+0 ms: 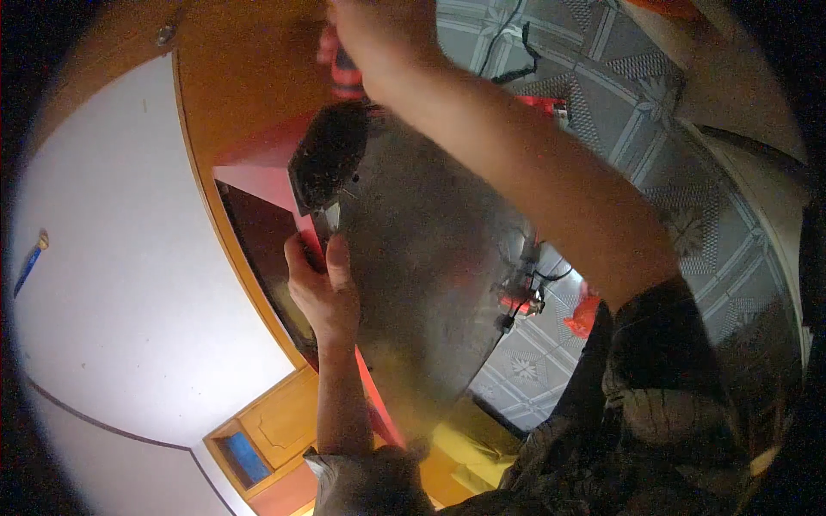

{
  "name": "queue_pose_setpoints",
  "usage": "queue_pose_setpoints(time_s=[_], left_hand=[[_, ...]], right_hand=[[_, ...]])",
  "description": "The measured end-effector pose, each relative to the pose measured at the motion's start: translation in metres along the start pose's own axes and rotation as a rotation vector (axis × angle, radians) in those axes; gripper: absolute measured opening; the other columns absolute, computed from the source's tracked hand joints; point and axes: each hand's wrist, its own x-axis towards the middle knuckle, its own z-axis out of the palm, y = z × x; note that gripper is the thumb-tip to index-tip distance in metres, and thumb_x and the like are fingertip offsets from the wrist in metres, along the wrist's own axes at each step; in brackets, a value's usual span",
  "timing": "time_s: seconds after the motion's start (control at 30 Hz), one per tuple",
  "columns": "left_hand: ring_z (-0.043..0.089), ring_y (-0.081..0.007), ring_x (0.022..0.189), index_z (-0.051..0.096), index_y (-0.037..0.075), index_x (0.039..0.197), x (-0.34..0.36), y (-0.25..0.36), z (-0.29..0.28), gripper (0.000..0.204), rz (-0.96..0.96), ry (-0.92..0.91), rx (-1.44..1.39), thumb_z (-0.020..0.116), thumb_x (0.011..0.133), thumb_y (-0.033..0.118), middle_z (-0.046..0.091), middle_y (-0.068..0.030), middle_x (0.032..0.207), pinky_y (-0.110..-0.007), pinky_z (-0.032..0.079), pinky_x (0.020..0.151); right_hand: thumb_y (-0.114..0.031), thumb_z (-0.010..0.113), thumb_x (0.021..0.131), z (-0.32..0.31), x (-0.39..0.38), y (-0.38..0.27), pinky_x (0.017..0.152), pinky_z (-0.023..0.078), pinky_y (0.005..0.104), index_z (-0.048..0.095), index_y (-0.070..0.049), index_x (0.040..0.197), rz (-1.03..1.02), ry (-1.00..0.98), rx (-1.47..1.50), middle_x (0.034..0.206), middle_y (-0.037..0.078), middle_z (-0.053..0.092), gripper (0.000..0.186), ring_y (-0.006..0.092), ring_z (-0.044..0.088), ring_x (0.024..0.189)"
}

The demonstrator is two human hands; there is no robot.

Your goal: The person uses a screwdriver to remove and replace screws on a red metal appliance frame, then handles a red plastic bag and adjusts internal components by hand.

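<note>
My right hand, blurred near the top, is closed round a red-and-black tool, partly hidden by the hand. Below the tool sits a dark, rough-looking piece with a small pale metal part under it, at the red edge of a large dark, worn board. My left hand is closed on that edge just below the metal part, thumb on top; exactly which part it grips is unclear.
A wooden surface lies behind the board. At left is a large white panel with orange wooden trim. To the right are a patterned grey floor, black cables, red-and-black devices and an orange-red object. Yellow material shows below.
</note>
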Motion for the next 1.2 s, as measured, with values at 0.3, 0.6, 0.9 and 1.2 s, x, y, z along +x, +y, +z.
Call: queue_pose_setpoints(time_s=[0.3,0.6,0.9,1.2], left_hand=[[0.046,-0.0149,0.058,0.051,0.003,0.092,0.001,0.013,0.008,0.055,0.027,-0.004,-0.025,0.058,0.083,0.056,0.051,-0.0060,0.063,-0.030,0.041,0.055],[0.052,-0.0175,0.059,0.052,0.001,0.097,0.001,0.004,0.009,0.054,0.019,-0.014,0.035,0.055,0.086,0.055,0.055,-0.0092,0.068,-0.031,0.043,0.055],[0.044,-0.0152,0.077,0.048,0.001,0.102,-0.009,0.007,-0.002,0.042,-0.120,-0.078,0.056,0.052,0.093,0.042,0.049,-0.0055,0.083,-0.029,0.039,0.069],[0.057,-0.0292,0.074,0.044,0.000,0.111,-0.006,-0.002,0.001,0.053,-0.008,-0.079,0.002,0.056,0.088,0.046,0.057,-0.0174,0.083,-0.037,0.045,0.066]], right_hand=[[-0.030,0.054,0.088,-0.021,0.067,0.078,0.038,0.035,0.0354,0.052,-0.005,0.086,0.290,-0.260,0.294,0.058,0.005,0.047,0.026,0.0207,0.045,0.040],[-0.023,0.057,0.087,-0.022,0.029,-0.012,0.035,0.037,0.0320,0.047,0.001,0.087,0.078,0.091,-0.266,0.053,0.005,0.044,0.026,0.0194,0.045,0.038],[-0.008,0.061,0.081,-0.166,-0.132,-0.091,0.063,0.051,0.0358,0.041,-0.007,0.131,0.251,-0.402,-1.137,0.095,0.012,0.060,0.054,0.0204,0.060,0.068],[-0.009,0.067,0.077,-0.164,-0.158,-0.096,0.067,0.054,0.0327,0.047,-0.005,0.126,0.164,-0.870,-1.270,0.102,0.015,0.062,0.052,0.0222,0.066,0.078]])
